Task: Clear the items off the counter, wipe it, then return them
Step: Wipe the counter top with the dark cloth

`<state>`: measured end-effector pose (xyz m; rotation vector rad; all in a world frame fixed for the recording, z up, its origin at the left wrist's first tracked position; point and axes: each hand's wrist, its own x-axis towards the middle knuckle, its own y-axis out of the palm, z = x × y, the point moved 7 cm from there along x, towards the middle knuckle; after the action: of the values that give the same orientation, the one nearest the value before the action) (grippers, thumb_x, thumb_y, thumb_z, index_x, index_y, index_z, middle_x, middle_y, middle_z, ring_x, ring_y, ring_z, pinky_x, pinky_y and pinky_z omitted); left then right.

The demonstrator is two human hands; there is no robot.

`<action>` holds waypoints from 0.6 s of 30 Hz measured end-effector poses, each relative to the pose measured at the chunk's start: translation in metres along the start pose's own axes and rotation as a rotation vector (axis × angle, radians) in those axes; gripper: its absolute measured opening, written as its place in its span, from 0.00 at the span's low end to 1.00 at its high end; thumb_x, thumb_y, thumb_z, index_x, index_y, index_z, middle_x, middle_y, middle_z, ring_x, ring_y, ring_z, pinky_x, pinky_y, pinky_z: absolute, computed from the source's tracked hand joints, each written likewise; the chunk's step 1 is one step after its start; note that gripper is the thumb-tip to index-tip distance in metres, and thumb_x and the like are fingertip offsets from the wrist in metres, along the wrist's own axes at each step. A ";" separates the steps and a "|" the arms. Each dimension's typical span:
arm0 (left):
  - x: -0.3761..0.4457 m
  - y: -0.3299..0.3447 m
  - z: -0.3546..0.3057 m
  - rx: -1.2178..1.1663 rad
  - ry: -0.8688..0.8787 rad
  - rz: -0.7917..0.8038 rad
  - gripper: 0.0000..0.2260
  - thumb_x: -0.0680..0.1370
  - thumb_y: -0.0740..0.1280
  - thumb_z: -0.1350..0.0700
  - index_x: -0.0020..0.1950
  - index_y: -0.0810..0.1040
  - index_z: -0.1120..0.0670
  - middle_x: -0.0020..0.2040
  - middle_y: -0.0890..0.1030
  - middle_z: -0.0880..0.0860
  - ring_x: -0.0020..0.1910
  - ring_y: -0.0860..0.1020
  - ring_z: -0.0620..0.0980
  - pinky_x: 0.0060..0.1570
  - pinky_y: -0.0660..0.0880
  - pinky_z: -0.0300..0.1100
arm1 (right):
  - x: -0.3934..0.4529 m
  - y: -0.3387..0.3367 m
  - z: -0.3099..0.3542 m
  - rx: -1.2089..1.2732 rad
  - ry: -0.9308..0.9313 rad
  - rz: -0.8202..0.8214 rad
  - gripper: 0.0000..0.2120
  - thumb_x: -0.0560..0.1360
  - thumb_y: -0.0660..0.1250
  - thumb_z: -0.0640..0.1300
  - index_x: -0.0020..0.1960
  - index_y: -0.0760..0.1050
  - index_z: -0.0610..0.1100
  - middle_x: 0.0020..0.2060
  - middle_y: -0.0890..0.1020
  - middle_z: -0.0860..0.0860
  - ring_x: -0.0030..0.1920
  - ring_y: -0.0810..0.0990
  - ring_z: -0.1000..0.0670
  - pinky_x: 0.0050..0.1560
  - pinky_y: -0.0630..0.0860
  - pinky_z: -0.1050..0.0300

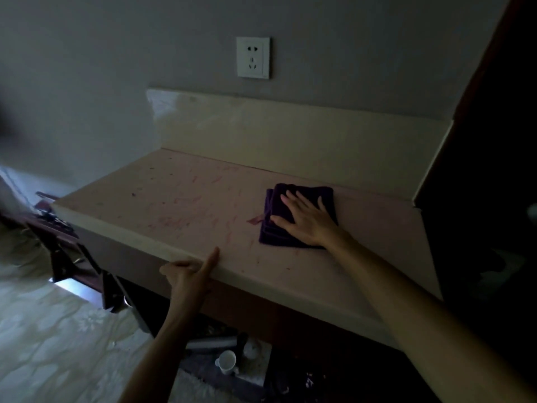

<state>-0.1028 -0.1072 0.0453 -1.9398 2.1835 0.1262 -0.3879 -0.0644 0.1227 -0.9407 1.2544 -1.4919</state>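
Observation:
A folded dark purple cloth lies on the pale counter, right of its middle. My right hand presses flat on the cloth with fingers spread and straight. My left hand grips the counter's front edge, thumb on top and fingers curled under the lip. The counter top shows pink streaks and small dark specks. On the floor below the counter stand a white cup and a few other items that are dim and hard to tell apart.
A cream backsplash runs along the back, with a white wall socket above it. A dark cabinet side bounds the counter on the right. At the left stands a dark wooden rack on a patterned floor.

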 end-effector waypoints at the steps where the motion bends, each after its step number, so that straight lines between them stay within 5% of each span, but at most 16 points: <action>1: 0.001 -0.001 0.001 0.003 0.009 -0.024 0.31 0.66 0.77 0.39 0.57 0.68 0.54 0.61 0.75 0.58 0.54 0.80 0.57 0.46 0.81 0.51 | -0.016 -0.001 -0.007 0.005 0.002 0.005 0.39 0.75 0.44 0.72 0.79 0.46 0.53 0.79 0.45 0.56 0.79 0.42 0.54 0.76 0.37 0.37; 3: 0.004 0.002 0.006 0.038 0.025 -0.029 0.39 0.61 0.76 0.32 0.63 0.71 0.53 0.64 0.75 0.54 0.60 0.78 0.56 0.56 0.78 0.55 | -0.050 -0.002 -0.024 0.005 -0.002 0.020 0.37 0.76 0.44 0.70 0.79 0.45 0.54 0.79 0.45 0.57 0.78 0.42 0.56 0.76 0.37 0.39; 6: 0.035 -0.005 0.032 0.033 0.025 -0.058 0.44 0.61 0.74 0.29 0.69 0.70 0.54 0.65 0.77 0.56 0.60 0.78 0.59 0.52 0.79 0.54 | -0.103 -0.005 -0.045 -0.013 -0.009 0.016 0.36 0.76 0.42 0.70 0.79 0.42 0.56 0.78 0.43 0.60 0.78 0.39 0.58 0.77 0.37 0.42; 8: 0.059 -0.008 0.049 0.077 -0.027 -0.069 0.51 0.54 0.72 0.23 0.67 0.68 0.53 0.68 0.73 0.61 0.62 0.76 0.64 0.56 0.78 0.60 | -0.138 -0.006 -0.055 -0.021 -0.012 0.011 0.36 0.75 0.41 0.70 0.79 0.41 0.57 0.78 0.41 0.61 0.77 0.38 0.60 0.77 0.38 0.43; 11: 0.073 -0.003 0.053 0.085 -0.004 -0.026 0.46 0.49 0.73 0.24 0.56 0.62 0.48 0.69 0.67 0.61 0.62 0.74 0.63 0.51 0.79 0.63 | -0.166 -0.006 -0.059 -0.061 -0.035 0.008 0.36 0.75 0.39 0.72 0.78 0.39 0.58 0.77 0.39 0.64 0.76 0.35 0.63 0.78 0.39 0.45; 15: 0.057 0.003 0.039 0.009 0.017 -0.061 0.67 0.44 0.72 0.22 0.71 0.53 0.56 0.73 0.62 0.60 0.67 0.71 0.62 0.60 0.74 0.65 | -0.141 -0.005 -0.040 -0.105 -0.070 0.024 0.39 0.72 0.36 0.74 0.78 0.37 0.57 0.77 0.37 0.63 0.75 0.33 0.62 0.78 0.39 0.45; 18: 0.054 0.008 0.039 -0.013 0.024 -0.093 0.68 0.45 0.71 0.22 0.72 0.52 0.59 0.71 0.62 0.61 0.68 0.70 0.64 0.61 0.73 0.65 | -0.095 -0.003 -0.007 -0.099 -0.139 0.026 0.40 0.73 0.36 0.73 0.79 0.39 0.55 0.78 0.39 0.61 0.77 0.35 0.60 0.78 0.40 0.43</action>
<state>-0.1121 -0.1507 -0.0052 -2.0558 2.1078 0.1036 -0.3695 0.0291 0.1252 -1.0708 1.2431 -1.3307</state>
